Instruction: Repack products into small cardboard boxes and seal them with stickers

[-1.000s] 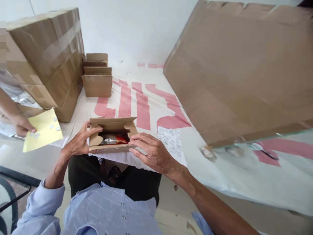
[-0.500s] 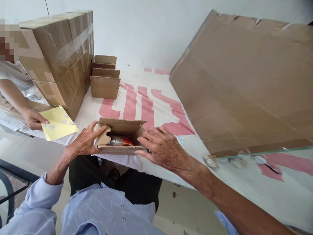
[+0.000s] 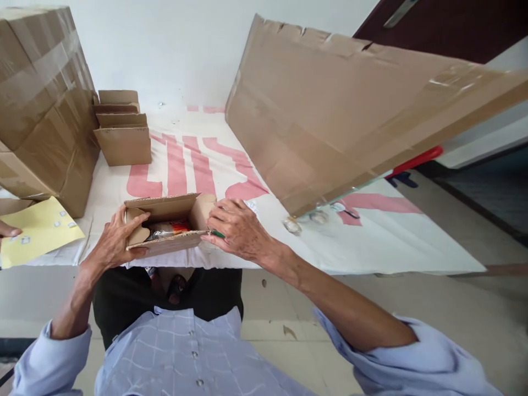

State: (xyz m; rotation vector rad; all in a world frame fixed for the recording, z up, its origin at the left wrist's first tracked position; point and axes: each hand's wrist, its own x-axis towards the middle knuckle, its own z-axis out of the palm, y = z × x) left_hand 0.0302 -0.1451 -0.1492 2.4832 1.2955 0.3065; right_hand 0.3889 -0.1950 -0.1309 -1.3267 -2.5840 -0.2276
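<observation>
A small open cardboard box [image 3: 169, 242] stands at the table's front edge, right before me. Inside it lies a clear plastic packet [image 3: 161, 229] with a red and orange part. My left hand [image 3: 109, 239] grips the box's left end, its thumb over an inner flap and its fingers along the outside. At the right end, my right hand [image 3: 236, 228] pinches the edge of the end flap. Something small and green [image 3: 217, 234] shows by its fingers; its kind is unclear.
Small open cartons [image 3: 126, 146] stand at the back left beside a stack of taped boxes [image 3: 49, 110]. Another person's hand [image 3: 7, 230] holds a yellow sheet [image 3: 41, 228] with stickers. A large cardboard panel [image 3: 322, 121] leans on the right, with small clear-wrapped items [image 3: 292, 225] below it.
My view has swung right, so everything sits further left in it. The right end flap of the box now stands more in sight. Both hands keep their places on the box.
</observation>
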